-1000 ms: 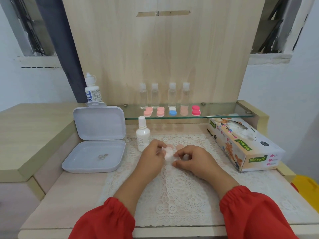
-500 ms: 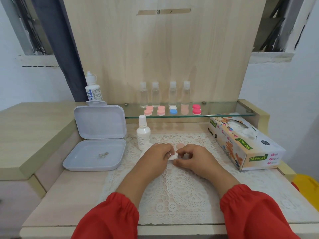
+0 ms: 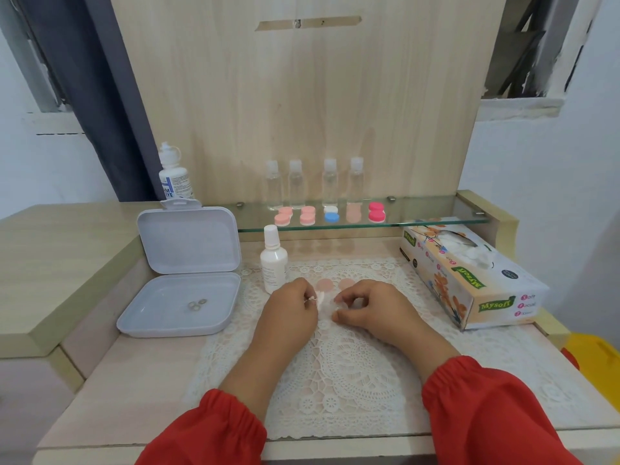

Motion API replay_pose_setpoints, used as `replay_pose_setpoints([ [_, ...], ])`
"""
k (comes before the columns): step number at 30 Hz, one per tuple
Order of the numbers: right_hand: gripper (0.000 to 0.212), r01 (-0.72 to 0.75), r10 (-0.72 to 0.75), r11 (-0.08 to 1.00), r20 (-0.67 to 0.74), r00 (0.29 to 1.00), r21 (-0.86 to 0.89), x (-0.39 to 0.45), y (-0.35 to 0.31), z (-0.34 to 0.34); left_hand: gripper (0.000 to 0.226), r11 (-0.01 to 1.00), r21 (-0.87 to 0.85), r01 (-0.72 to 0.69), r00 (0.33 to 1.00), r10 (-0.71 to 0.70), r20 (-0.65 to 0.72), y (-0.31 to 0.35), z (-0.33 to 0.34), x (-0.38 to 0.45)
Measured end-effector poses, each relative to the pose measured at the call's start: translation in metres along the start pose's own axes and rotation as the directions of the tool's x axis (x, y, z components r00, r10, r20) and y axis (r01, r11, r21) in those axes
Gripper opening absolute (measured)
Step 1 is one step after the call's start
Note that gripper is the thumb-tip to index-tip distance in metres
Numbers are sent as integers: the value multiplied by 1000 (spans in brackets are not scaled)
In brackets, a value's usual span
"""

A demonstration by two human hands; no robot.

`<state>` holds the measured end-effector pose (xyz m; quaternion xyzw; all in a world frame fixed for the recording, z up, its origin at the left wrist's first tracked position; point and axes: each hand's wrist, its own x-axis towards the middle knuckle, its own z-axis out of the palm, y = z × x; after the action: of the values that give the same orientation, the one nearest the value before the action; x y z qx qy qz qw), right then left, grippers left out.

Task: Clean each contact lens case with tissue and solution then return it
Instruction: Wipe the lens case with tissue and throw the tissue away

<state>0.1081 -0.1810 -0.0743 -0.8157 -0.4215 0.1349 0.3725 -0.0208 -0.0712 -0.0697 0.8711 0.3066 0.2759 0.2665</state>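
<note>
Over the lace mat (image 3: 335, 374), my left hand (image 3: 292, 308) pinches a small white tissue (image 3: 321, 301) and my right hand (image 3: 369, 307) pinches the pale contact lens case (image 3: 336, 308) beside it; the case is mostly hidden by my fingers. Two peach caps (image 3: 324, 284) (image 3: 346, 284) lie on the mat just beyond my hands. A white solution spray bottle (image 3: 273, 261) stands left of them. On the glass shelf (image 3: 436, 213) sit several lens cases: pink (image 3: 282, 217), pink (image 3: 307, 216), blue and white (image 3: 331, 214), peach (image 3: 353, 213) and magenta (image 3: 376, 212).
An open grey plastic box (image 3: 181, 307) with small rings inside lies at the left. A tissue box (image 3: 469, 276) stands at the right. Several clear small bottles (image 3: 313, 184) line the shelf's back, and a large solution bottle (image 3: 174, 174) stands at the left.
My hands have stayed together on the mat; the tissue in my left hand has turned against the case, and the left fingers have shifted slightly.
</note>
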Motion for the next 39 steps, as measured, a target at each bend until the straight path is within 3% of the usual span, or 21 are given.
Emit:
replay_pose_setpoints([
  [3,23,5,-5,1000,-4,1000,9,1,2,1,10,995,-52,-86,995,82,-64,1,1,-3],
  [6,23,19,-19,1000,-4,1000,23,2,3,2,9,977,3,-213,976,213,37,0,5,-5],
  [10,23,26,-27,999,5,1000,34,3,4,1,17,968,103,-227,968,213,136,-5,4,-1],
  [14,22,20,-21,999,15,1000,47,3,4,0,16,964,89,-252,956,234,178,-10,-2,3],
  [17,18,30,-32,998,24,999,63,1,4,-1,11,979,-3,-203,967,201,158,-11,-4,5],
  [19,15,25,-26,995,12,1000,91,0,6,-1,9,985,-141,-103,991,114,75,-10,-7,4],
  [23,14,91,-55,939,-115,992,331,-2,5,0,14,865,-493,94,988,-141,-60,-7,-10,5],
  [26,15,133,-80,883,-135,988,451,-4,-2,1,15,698,-662,272,956,-276,101,-3,-6,6],
  [28,16,131,-66,871,-153,986,473,-4,-3,2,15,563,-754,338,935,-294,200,-3,-5,7],
  [31,17,136,-47,858,-187,981,495,-2,-2,2,15,503,-803,319,937,-294,188,-5,-7,9],
  [34,18,126,-56,860,-154,986,494,-4,-5,2,15,543,-770,336,936,-286,207,-5,-4,9],
  [39,21,123,-11,859,-223,975,497,-2,-2,0,18,559,-759,333,934,-307,183,-5,-3,10],
])
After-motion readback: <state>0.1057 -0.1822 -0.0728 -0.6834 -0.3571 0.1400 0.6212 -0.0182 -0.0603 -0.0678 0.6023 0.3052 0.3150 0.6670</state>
